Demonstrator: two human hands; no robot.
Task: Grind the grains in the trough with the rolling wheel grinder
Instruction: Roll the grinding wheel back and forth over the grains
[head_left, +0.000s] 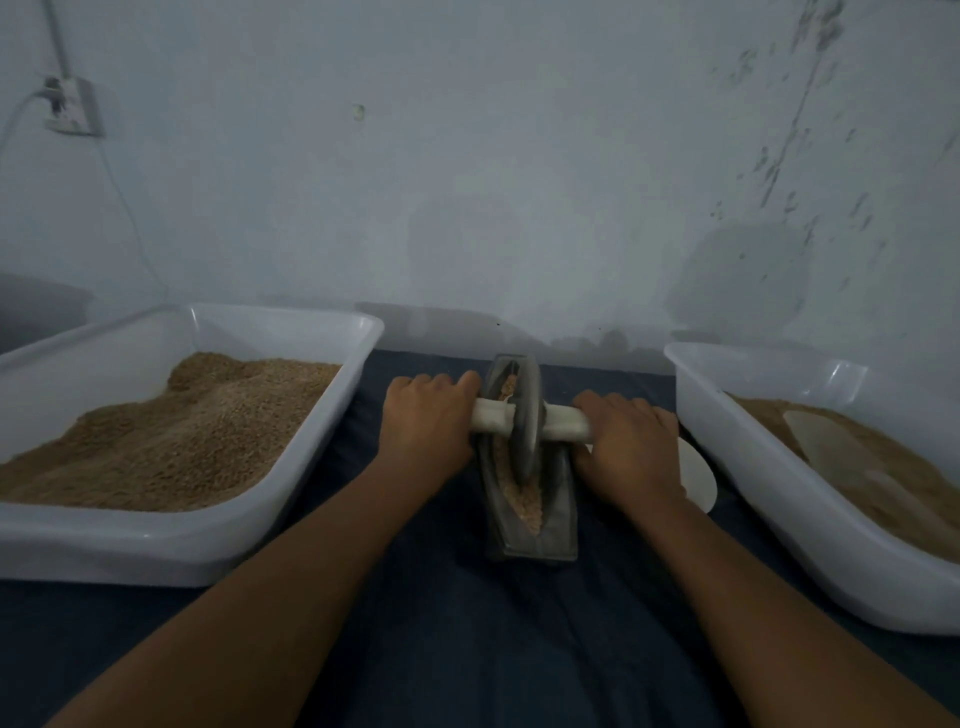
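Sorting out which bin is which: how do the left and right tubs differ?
The left tub holds a darker, heaped, grainier fill; the right tub holds a paler, smoother, flatter fill. A pale flat scraper-like piece lies in the right tub, none in the left. Both are white plastic, flanking the trough.

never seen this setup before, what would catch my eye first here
Dead centre, both hands hold the white handle of a grey rolling wheel standing in a narrow metal trough of crushed grain: left hand on one end, right hand on the other. Flanking it on the dark cloth are two white tubs, the left tub heaped with brown grain and the right tub holding finer meal.
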